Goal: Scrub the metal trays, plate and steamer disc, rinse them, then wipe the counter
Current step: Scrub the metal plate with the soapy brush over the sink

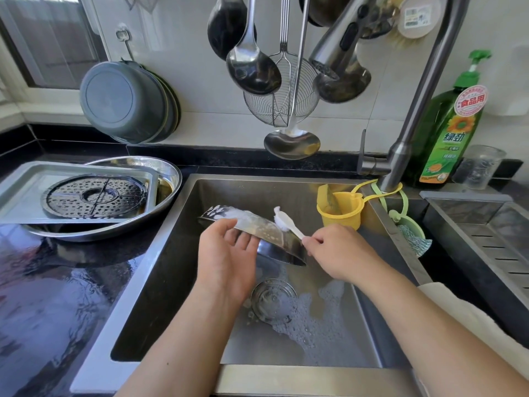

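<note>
- Suds coat the tilted round shiny steel plate (252,233), which the left hand (229,253) grips by its near rim over the steel sink (177,253), likely so foam drains off.
- The right hand (340,250) pinches the white-handled scrub brush (286,220), bristles pressed on the plate's upper face.
- The perforated dark steamer disc (96,196) rests in a grey rectangular tray (25,184) on a round steel tray (169,173), parked on the black counter (57,282), seemingly awaiting washing.

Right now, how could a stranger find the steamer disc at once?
Look at the black counter left of the sink. There a rectangular tray lies across a round metal dish. The steamer disc rests on that tray: the only dark, round piece full of holes.
</note>
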